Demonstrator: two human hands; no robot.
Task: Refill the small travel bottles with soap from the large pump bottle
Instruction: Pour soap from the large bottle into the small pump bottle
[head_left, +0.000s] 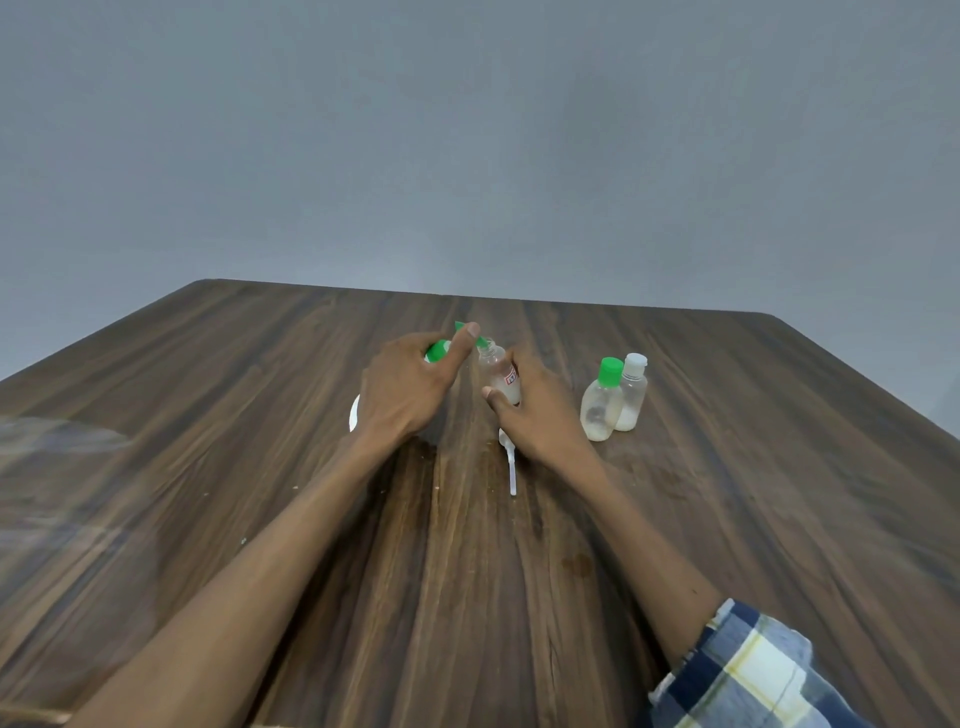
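My left hand (402, 387) grips the large pump bottle (355, 413), a white body with a green pump head (439, 349); my hand hides most of it. Its green nozzle points right, over the open neck of a small clear travel bottle (492, 364). My right hand (535, 405) holds that small bottle tilted toward the nozzle; a little white soap lies in its bottom. Two more small bottles stand to the right: one with a green cap (602, 405), one with a white cap (632, 395), both with some white soap at the bottom.
A small white plastic spoon (510, 465) lies on the brown wooden table (727, 519) just below my right hand. Wet stains mark the wood near the spoon. A grey wall stands behind the table's far edge.
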